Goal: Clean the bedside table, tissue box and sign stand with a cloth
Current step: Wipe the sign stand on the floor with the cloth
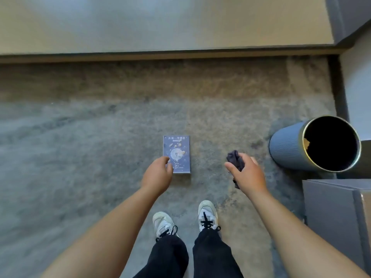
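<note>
The sign stand, a small blue printed card, faces up over the carpet at the centre of the view. My left hand pinches its lower left corner, with thumb and index finger curled over the edge. To the right, level with it and apart from the sign, my right hand grips a bunched dark cloth. A grey corner of the bedside table shows at the lower right. No tissue box is visible.
A ribbed blue-grey waste bin with a gold rim stands on the right, close to my right hand. A long beige platform edge crosses the view beyond the carpet. My two shoes stand on the carpet below the hands.
</note>
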A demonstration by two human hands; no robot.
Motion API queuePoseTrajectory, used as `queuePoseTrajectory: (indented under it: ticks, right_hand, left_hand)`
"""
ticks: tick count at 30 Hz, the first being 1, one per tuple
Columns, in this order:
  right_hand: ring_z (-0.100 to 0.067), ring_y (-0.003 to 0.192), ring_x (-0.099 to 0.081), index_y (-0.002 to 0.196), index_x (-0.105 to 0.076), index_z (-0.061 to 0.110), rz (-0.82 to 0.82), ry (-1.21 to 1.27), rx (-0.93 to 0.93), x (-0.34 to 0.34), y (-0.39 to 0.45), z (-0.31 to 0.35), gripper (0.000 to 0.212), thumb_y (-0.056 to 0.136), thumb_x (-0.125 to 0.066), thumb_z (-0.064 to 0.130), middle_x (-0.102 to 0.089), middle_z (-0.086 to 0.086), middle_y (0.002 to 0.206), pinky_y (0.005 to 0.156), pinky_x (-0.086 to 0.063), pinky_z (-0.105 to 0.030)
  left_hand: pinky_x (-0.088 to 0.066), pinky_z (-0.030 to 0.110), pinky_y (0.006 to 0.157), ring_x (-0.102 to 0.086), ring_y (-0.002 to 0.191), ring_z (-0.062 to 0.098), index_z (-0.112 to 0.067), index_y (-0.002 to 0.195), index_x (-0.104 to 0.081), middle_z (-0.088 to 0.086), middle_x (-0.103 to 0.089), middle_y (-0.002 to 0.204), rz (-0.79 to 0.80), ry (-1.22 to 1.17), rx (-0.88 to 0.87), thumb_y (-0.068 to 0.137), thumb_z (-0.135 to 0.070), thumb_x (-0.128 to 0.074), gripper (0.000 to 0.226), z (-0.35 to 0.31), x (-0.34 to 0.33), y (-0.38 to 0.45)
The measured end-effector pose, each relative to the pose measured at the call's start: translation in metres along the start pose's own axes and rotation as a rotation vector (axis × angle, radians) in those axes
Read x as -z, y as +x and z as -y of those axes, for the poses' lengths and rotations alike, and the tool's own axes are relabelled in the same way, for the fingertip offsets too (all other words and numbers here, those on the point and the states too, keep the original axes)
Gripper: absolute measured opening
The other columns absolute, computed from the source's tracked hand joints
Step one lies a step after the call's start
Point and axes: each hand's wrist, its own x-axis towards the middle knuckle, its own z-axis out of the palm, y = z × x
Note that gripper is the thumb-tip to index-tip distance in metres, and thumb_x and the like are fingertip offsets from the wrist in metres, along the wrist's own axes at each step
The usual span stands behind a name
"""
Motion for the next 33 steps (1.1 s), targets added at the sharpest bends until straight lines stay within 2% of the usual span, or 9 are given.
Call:
queuePoseTrajectory:
  ticks: [2,5,8,10,14,19,23,27,33]
  right_hand:
    - [-0.015,0.088,-0.049,0.117,-0.057,0.022,0.060,-0.045,0.036,-0.038,0.026,-0.001,0.035,0.090,-0.062,0.043,-0.046,0.003,0.106,0.074,-0.040,-0.029]
    - [-0.020,0.091,-0.055,0.115,-0.057,0.028,0.111,-0.064,0.085,-0.091,0.068,-0.013,0.033,0.089,-0.060,0.047,-0.049,0.002,0.106,0.075,-0.055,-0.042]
    - [-0.020,0.096,-0.054,0.119,-0.057,0.024,0.131,-0.156,0.148,-0.138,0.107,-0.026,0.036,0.090,-0.059,0.045,-0.052,-0.002,0.110,0.080,-0.046,-0.034]
    - [-0.021,0.098,-0.054,0.119,-0.057,0.024,0.137,-0.177,0.173,-0.165,0.132,-0.035,0.036,0.090,-0.058,0.045,-0.052,-0.003,0.111,0.080,-0.043,-0.033]
    - [-0.021,0.096,-0.057,0.113,-0.059,0.029,0.172,-0.122,0.210,-0.209,0.172,-0.053,0.032,0.091,-0.054,0.051,-0.050,0.003,0.107,0.082,-0.053,-0.041]
    - [-0.019,0.105,-0.050,0.121,-0.058,0.022,0.168,-0.255,0.390,-0.250,0.221,-0.059,0.031,0.098,-0.047,0.039,-0.054,-0.005,0.116,0.082,-0.034,-0.029]
    - [-0.029,0.111,-0.049,0.123,-0.057,0.020,0.181,-0.390,0.601,-0.283,0.253,-0.048,0.032,0.096,-0.052,0.036,-0.054,-0.007,0.116,0.092,-0.041,-0.040]
    - [-0.035,0.109,-0.049,0.121,-0.058,0.015,0.152,-0.489,0.843,-0.323,0.269,-0.021,0.034,0.093,-0.058,0.034,-0.054,-0.012,0.118,0.091,-0.044,-0.050]
    - [-0.032,0.124,-0.039,0.132,-0.046,0.022,0.216,-0.768,0.960,-0.364,0.277,-0.008,0.038,0.098,-0.043,0.040,-0.043,-0.008,0.138,0.094,-0.034,-0.049]
  left_hand:
    - [-0.036,0.030,0.073,-0.058,0.105,0.029,-0.008,0.118,-0.058,0.012,-0.064,0.119,-0.005,-0.049,0.070,0.097,-0.024,-0.040,0.032,0.036,-0.021,0.021]
    - [-0.041,0.033,0.086,-0.056,0.115,0.031,-0.008,0.129,-0.055,0.012,-0.061,0.128,-0.020,-0.120,0.177,0.098,-0.023,-0.040,0.037,0.079,-0.055,0.060]
    - [-0.041,0.034,0.092,-0.053,0.121,0.031,-0.009,0.136,-0.051,0.012,-0.058,0.134,-0.003,-0.182,0.257,0.099,-0.024,-0.039,0.041,0.114,-0.089,0.101]
    - [-0.040,0.033,0.086,-0.055,0.116,0.031,-0.009,0.132,-0.053,0.013,-0.060,0.130,0.004,-0.208,0.281,0.099,-0.024,-0.038,0.039,0.135,-0.112,0.128]
    - [-0.041,0.031,0.080,-0.057,0.107,0.031,-0.009,0.121,-0.057,0.013,-0.063,0.121,0.026,-0.294,0.327,0.098,-0.024,-0.040,0.033,0.163,-0.149,0.178]
    - [-0.048,0.033,0.085,-0.062,0.102,0.033,-0.009,0.108,-0.063,0.014,-0.067,0.112,0.029,-0.394,0.366,0.095,-0.024,-0.043,0.028,0.188,-0.177,0.226]
    - [-0.056,0.056,0.082,-0.070,0.084,0.035,-0.012,0.083,-0.061,0.017,-0.072,0.090,0.124,-0.657,0.371,0.091,-0.033,-0.051,0.025,0.205,-0.196,0.246]
    - [-0.056,0.042,0.081,-0.065,0.079,0.027,-0.012,0.082,-0.065,0.013,-0.070,0.090,0.164,-0.685,0.349,0.094,-0.032,-0.056,0.025,0.204,-0.203,0.247]
    - [-0.056,0.051,0.088,-0.070,0.093,0.030,-0.016,0.079,-0.065,0.012,-0.074,0.097,0.179,-0.719,0.361,0.094,-0.027,-0.059,0.019,0.210,-0.212,0.253]
